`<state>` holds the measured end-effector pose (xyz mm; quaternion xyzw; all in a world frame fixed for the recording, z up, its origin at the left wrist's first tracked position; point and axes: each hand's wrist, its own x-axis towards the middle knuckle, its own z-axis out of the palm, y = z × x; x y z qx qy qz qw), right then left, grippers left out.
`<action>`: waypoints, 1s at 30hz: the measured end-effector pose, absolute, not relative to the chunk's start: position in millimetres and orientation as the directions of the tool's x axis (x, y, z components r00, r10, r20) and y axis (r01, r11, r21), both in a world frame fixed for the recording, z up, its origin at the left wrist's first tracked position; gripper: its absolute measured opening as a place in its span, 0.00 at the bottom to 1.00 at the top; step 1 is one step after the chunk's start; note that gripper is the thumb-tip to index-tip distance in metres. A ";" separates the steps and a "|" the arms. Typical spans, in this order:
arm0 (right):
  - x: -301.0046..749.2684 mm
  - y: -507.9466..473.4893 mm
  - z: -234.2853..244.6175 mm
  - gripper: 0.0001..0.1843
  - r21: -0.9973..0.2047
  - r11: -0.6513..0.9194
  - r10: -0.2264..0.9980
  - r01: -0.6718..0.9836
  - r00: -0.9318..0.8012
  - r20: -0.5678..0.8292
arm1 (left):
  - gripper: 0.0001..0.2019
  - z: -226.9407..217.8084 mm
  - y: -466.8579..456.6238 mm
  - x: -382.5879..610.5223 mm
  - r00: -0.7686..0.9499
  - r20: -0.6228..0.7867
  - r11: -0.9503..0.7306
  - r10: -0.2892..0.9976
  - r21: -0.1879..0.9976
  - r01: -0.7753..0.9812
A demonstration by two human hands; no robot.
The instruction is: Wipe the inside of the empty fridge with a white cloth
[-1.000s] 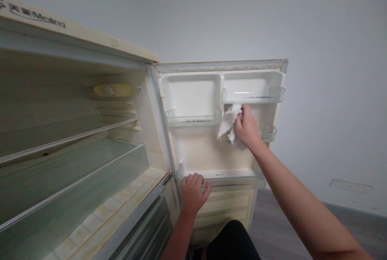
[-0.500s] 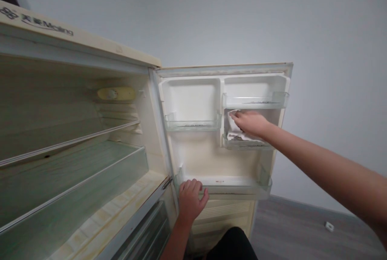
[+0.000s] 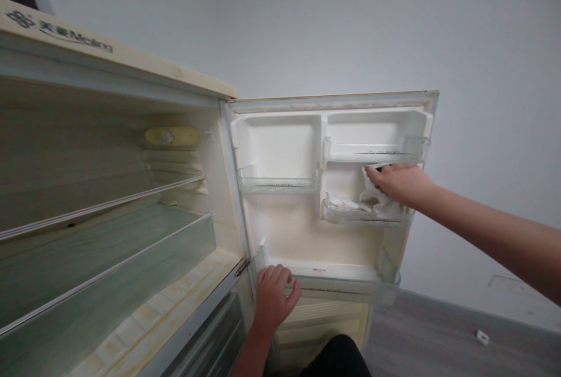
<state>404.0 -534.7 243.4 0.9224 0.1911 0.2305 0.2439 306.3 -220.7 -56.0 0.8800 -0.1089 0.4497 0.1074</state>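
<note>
My right hand (image 3: 401, 183) is closed on a white cloth (image 3: 372, 194), at the right end of the middle-right door shelf (image 3: 372, 220). Part of the cloth trails left along that shelf's bottom. My left hand (image 3: 275, 295) rests at the left end of the long lower door shelf (image 3: 337, 288), its fingers bent over the rim and the thumb held apart. It seems to grip the rim, though the fingertips are partly hidden. The refrigerator door (image 3: 289, 225) stands wide open, its inner side facing me.
On the left, the refrigerator compartment (image 3: 100, 172) holds a glass shelf and a greenish clear drawer (image 3: 166, 272). Another door shelf (image 3: 280, 183) sits at upper left. My dark-clothed knee (image 3: 342, 356) is below the door. A small white object (image 3: 482, 337) lies on the grey floor.
My right hand has moved right along the middle-right door shelf with the cloth. The door has swung slightly. My left hand stays at the lower shelf.
</note>
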 end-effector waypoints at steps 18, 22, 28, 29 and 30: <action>429.6 -460.5 238.0 0.18 0.343 -0.634 0.771 0.693 0.599 0.217 | 0.07 -55.7 -215.6 308.1 0.571 0.818 -0.957 -0.073 0.104 -0.272; 423.8 -482.0 233.4 0.09 0.123 -0.497 0.864 0.859 0.477 0.162 | 0.07 -55.6 -215.2 309.4 0.555 0.829 -0.957 -0.070 0.102 -0.272; 420.4 -518.2 237.3 0.14 -0.184 -0.354 0.920 0.917 0.377 0.108 | 0.06 -53.5 -213.9 309.7 0.537 0.840 -0.962 -0.078 0.079 -0.262; 419.2 -524.3 237.3 0.15 -0.205 -0.358 0.918 0.911 0.383 0.098 | 0.06 -53.4 -213.3 309.2 0.537 0.840 -0.963 -0.079 0.075 -0.260; 417.6 -530.5 236.4 0.15 -0.210 -0.372 0.913 0.904 0.397 0.095 | 0.06 -53.5 -212.6 308.7 0.538 0.839 -0.963 -0.082 0.074 -0.261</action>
